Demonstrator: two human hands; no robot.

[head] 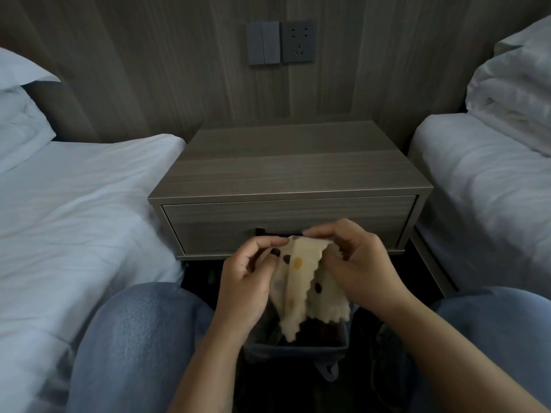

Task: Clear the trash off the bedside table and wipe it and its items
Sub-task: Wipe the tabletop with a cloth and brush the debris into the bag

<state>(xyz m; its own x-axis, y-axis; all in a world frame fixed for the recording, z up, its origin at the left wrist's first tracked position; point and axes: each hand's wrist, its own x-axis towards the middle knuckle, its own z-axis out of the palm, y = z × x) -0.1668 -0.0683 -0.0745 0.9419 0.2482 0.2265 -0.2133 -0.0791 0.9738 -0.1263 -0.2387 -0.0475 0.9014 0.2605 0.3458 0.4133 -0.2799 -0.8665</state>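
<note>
The cream cloth (304, 281), dotted with brown and yellow spots and cut with a zigzag edge, hung at about 6 o'clock in the view, just below the front of the bedside table (286, 171). Both hands held it by its upper edge. The left hand (247, 278) sat at the cloth's 9 o'clock side, fingers curled inward, thumb and forefinger pinching the top corner. The right hand (354, 260) sat at its 3 o'clock side, fingers bent over the top edge and gripping the fabric, so that the cloth was stretched between the two and draped down in folds.

Below the cloth, at 6 o'clock from it, stood a dark bin (298, 347) with a liner, the cloth's lower tip hanging over its opening; whether they touched could not be told. The person's knees in blue jeans (134, 338) flanked the bin at 8 and 4 o'clock.

The table's wood-grain top lay at 12 o'clock from the hands, with a single drawer (286, 225) beneath it, shut. White beds stood on either side: one (74, 210) at 9 o'clock with a pillow (21, 114), another (492, 189) at 3 o'clock bearing folded bedding (512, 93). On the wood panel wall at 12 o'clock were a grey switch (263, 43) and a socket (299, 41) side by side.
</note>
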